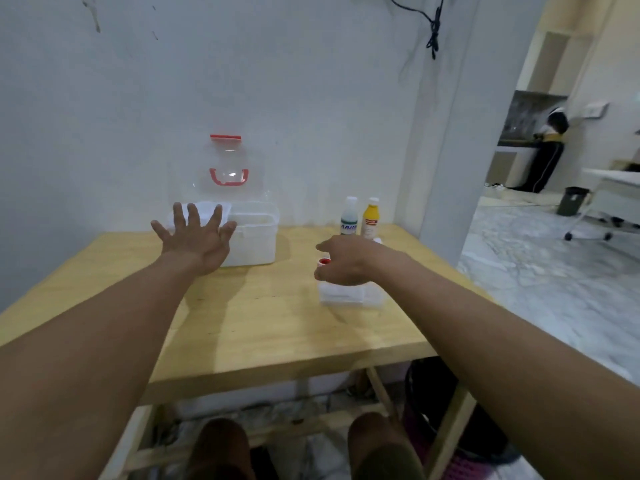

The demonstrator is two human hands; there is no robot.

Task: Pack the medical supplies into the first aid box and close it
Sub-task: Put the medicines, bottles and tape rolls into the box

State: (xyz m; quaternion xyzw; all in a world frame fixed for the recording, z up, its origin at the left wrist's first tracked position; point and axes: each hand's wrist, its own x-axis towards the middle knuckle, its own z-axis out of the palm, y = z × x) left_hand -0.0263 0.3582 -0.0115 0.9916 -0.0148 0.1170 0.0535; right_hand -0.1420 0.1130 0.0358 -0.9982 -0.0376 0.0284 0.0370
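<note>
first aid box (254,237) at back of wooden table (263,317), clear lid (221,168) up against wall, left hand (195,237) spread flat in front of it — empty, right hand (341,261) curled round red-capped item (325,261) over clear tray (349,294), two bottles (360,218) just behind

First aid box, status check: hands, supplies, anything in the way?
Left hand spread open at the first aid box, lid up. Right hand closing on red-capped item. Two bottles still out. Nothing blocking.

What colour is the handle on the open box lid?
Red, on the clear lid; the handle shows in the head view.
</note>
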